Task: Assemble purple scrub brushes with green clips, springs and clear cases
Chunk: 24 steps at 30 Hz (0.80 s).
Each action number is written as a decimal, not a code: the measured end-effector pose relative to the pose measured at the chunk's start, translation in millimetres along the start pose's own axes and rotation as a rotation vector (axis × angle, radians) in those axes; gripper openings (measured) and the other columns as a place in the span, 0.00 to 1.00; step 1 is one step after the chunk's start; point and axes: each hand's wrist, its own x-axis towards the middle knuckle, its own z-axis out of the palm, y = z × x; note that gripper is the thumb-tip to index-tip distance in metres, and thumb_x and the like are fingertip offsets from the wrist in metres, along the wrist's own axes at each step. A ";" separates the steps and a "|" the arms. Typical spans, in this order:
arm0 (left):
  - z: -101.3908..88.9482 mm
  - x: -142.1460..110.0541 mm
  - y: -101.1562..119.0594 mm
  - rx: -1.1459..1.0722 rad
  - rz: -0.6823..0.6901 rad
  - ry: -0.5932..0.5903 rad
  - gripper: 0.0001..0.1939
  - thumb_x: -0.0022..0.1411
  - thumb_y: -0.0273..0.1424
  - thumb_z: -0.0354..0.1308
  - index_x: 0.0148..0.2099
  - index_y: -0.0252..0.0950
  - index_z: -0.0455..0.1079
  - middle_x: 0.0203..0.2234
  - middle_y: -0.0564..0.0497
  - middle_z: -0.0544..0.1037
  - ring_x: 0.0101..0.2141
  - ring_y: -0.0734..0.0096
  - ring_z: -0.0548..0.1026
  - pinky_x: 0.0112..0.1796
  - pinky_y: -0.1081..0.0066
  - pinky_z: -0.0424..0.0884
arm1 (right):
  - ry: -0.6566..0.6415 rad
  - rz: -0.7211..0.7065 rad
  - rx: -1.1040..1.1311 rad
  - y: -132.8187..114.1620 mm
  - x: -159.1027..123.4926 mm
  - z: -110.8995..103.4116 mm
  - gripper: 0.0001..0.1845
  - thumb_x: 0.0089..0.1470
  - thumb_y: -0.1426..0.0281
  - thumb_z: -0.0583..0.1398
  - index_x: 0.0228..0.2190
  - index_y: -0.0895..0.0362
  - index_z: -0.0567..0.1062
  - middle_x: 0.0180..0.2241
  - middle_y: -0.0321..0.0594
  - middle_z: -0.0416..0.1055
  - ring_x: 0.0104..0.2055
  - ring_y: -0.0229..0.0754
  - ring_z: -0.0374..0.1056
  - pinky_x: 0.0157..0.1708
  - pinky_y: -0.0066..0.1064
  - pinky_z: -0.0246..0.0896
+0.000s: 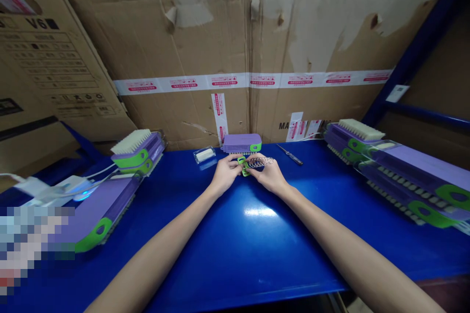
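Both hands meet over the middle of the blue table. My left hand [225, 176] is closed, its fingertips pinching a small bright green plastic piece [242, 160] with openings in it. From the right, my right hand [271, 176] is closed too, its fingertips at the green piece and the near end of a metal coil spring [262, 162]. The spring stretches rightward over the right hand's fingers; exactly how its end sits against the green piece is too small to tell. Just beyond the hands lies a purple case [240, 143] with a green end and a pale toothed underside.
Left of the purple case sits a clear box with a white block [204, 155]; to the right lies a thin pointed tool [290, 154]. Purple-green units are stacked at left [137, 151] and right [407, 176]. A power strip [62, 190] carries white cables. Cardboard [191, 34] walls the back.
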 end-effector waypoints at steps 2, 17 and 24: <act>0.2 0.0 0.3 -0.003 -0.005 -0.009 0.20 0.48 0.27 0.63 0.45 0.29 0.68 0.21 0.51 0.76 0.21 0.75 0.72 0.27 0.74 0.67 | 0.001 -0.001 -0.002 0.2 0.2 -0.1 0.08 0.48 0.71 0.61 0.34 0.55 0.72 0.34 0.38 0.75 0.37 0.42 0.73 0.41 0.33 0.66; 1.9 -1.3 2.8 0.012 -0.001 -0.119 0.20 0.48 0.20 0.58 0.46 0.32 0.69 0.28 0.50 0.78 0.29 0.72 0.75 0.35 0.72 0.70 | 0.028 0.001 -0.077 -2.4 -0.8 0.4 0.06 0.49 0.69 0.61 0.33 0.53 0.72 0.35 0.39 0.76 0.37 0.43 0.73 0.41 0.35 0.66; 0.1 0.3 1.2 0.058 0.012 -0.108 0.19 0.49 0.22 0.56 0.47 0.30 0.70 0.23 0.52 0.76 0.23 0.74 0.71 0.28 0.75 0.66 | -0.045 -0.050 -0.076 -0.4 0.8 -3.7 0.10 0.47 0.73 0.61 0.36 0.53 0.73 0.38 0.40 0.75 0.41 0.45 0.72 0.43 0.35 0.65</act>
